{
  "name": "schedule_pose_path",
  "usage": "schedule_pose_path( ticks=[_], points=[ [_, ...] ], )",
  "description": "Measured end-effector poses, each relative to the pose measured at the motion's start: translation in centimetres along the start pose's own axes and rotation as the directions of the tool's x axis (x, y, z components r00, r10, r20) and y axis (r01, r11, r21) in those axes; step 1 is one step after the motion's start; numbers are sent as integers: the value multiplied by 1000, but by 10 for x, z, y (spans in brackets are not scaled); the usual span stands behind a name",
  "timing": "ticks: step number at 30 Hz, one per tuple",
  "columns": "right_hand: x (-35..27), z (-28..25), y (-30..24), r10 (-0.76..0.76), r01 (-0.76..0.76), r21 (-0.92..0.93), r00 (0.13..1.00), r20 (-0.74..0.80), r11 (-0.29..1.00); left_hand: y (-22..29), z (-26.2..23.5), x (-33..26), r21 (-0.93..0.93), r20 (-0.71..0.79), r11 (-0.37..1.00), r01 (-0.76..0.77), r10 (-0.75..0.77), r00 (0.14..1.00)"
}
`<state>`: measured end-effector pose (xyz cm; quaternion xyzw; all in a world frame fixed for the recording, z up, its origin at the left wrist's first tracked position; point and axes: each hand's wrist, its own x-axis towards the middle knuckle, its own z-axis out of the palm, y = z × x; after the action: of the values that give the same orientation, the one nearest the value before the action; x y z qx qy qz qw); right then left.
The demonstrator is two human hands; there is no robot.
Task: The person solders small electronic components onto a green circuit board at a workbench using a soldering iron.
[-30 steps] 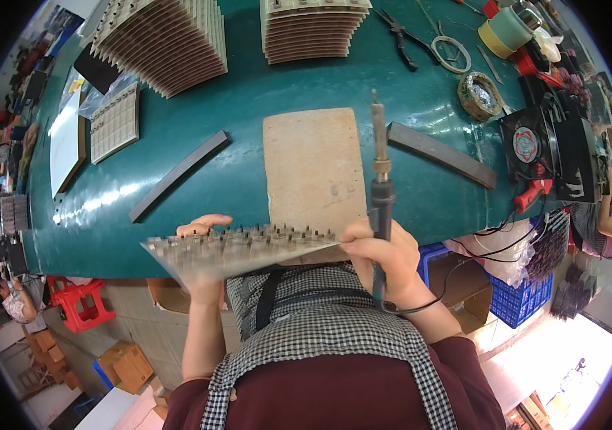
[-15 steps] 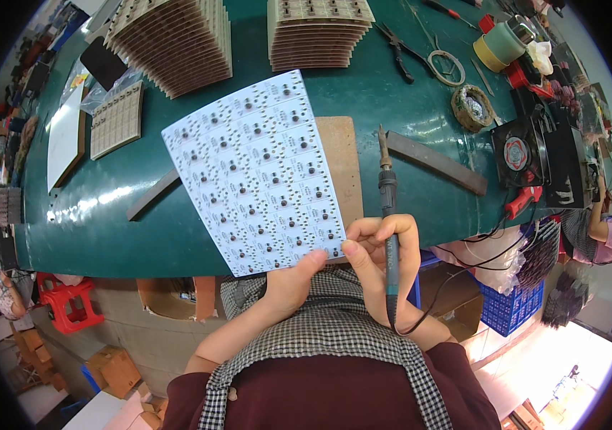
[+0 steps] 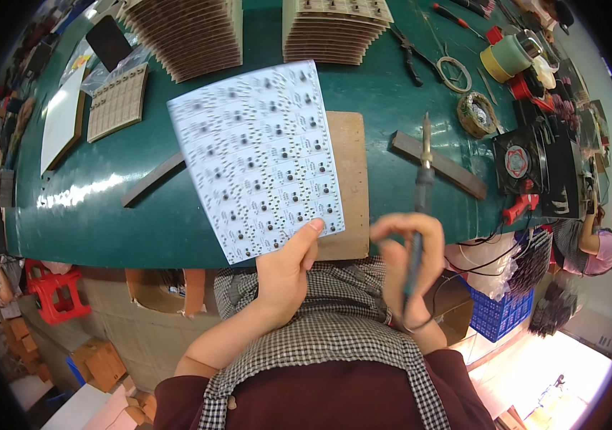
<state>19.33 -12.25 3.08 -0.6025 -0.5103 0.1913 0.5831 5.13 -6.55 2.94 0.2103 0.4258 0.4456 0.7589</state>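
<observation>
My left hand (image 3: 286, 271) holds a white circuit panel (image 3: 256, 159) by its near edge, tilted up so its face with several small dark components shows. The panel hangs over a brown wooden board (image 3: 351, 179) lying on the green table (image 3: 177, 215). My right hand (image 3: 406, 258) grips a soldering iron (image 3: 421, 188) with a dark handle, its tip pointing away from me, to the right of the panel and apart from it.
Two stacks of brown panels (image 3: 191, 36) (image 3: 334, 29) stand at the table's far side. Dark flat bars (image 3: 438, 165) (image 3: 152, 179) lie either side of the board. Pliers, wire coils, tape rolls (image 3: 506, 57) and a small fan (image 3: 517, 161) crowd the right. Another person (image 3: 603, 229) sits at far right.
The panel went from lying edge-on and nearly flat to raised with its face toward me. My right hand let go of the panel and now holds only the soldering iron, moved right.
</observation>
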Motion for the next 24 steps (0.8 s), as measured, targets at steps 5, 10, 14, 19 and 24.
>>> schedule_pose_path(
  ticks=[5, 10, 14, 19, 24],
  points=[
    [-26, -41, -15, -211, 213, 47, 977, -35, 976, 2, -2, 3, 62, -28, 993, 99, -97, 995],
    [-14, -41, -29, -283, 310, -85, 929, 237, 947, -1, -3, 2, 58, -81, 997, 41, -36, 996],
    [-22, -39, -31, -365, 390, -134, 914, 175, 911, 2, 5, -3, 74, -76, 997, 28, -22, 997],
    [-21, -37, -28, -328, 351, -128, 929, 170, 928, 2, 2, -7, 107, -89, 994, 16, -7, 996],
    [-21, -39, -29, -321, 351, -148, 928, 191, 925, 2, 2, -7, 138, -54, 990, 13, -6, 999]
  ],
)
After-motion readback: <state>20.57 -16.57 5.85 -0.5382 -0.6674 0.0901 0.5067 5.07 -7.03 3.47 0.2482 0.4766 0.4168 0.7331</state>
